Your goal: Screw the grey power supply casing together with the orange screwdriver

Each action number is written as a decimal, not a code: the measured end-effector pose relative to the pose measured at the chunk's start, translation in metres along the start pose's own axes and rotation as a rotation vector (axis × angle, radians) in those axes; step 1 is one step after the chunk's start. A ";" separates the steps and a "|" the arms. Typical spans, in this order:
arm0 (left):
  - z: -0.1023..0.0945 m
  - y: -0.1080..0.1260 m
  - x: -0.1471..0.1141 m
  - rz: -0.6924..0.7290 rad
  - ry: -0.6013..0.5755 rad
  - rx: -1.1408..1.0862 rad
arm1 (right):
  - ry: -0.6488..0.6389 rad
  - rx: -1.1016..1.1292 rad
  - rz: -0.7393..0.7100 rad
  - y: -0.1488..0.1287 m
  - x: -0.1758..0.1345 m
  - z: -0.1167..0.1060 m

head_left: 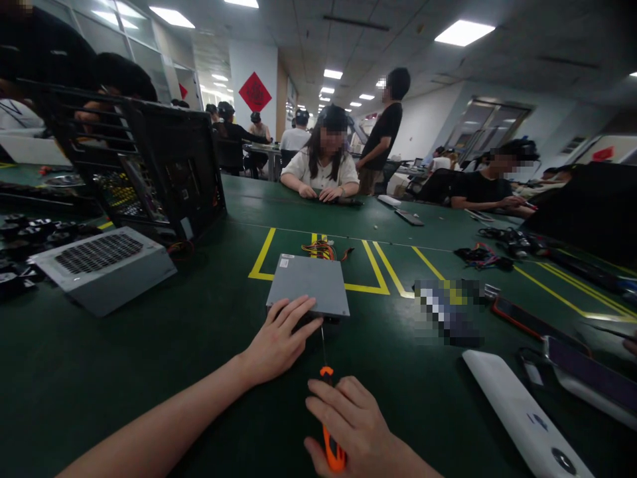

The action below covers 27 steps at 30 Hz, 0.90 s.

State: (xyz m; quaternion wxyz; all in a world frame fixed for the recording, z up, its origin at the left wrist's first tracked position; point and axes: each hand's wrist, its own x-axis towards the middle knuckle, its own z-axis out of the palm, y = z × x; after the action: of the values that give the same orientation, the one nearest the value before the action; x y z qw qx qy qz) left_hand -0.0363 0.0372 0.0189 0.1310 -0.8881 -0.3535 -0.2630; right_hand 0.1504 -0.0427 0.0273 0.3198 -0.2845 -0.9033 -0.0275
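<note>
A grey metal power supply unit (309,282) lies on the green table in front of me, its cables (321,249) bunched behind it. My left hand (279,342) grips its near edge, with fingertips on the top plate and the thumb by the near side. My right hand (351,421) is wrapped around the orange and black handle of a screwdriver (327,375). The thin shaft points away from me, its tip at the near side of the unit, just below my left hand. Whether the tip sits in a screw is hidden.
Left of me are another power supply unit (117,275) with a vented top, a black computer case (174,166) and several fans (20,245). To the right lie a white device (512,405), phones and cable bundles (482,255). Another person (321,159) sits across the table.
</note>
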 end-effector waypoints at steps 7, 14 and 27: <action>0.005 0.004 0.001 -0.051 0.021 -0.034 | 0.057 0.075 0.017 0.003 -0.002 -0.004; 0.007 0.003 0.001 -0.055 0.042 -0.038 | 0.049 0.053 0.051 0.005 -0.004 -0.005; 0.004 0.006 -0.007 -0.049 0.108 -0.162 | 0.020 0.023 0.036 0.005 -0.004 -0.002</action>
State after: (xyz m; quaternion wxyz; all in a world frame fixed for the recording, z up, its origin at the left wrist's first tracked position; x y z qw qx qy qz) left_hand -0.0344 0.0306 0.0112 0.0711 -0.8713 -0.3452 -0.3414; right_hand 0.1565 -0.0411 0.0258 0.3326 -0.2968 -0.8950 -0.0142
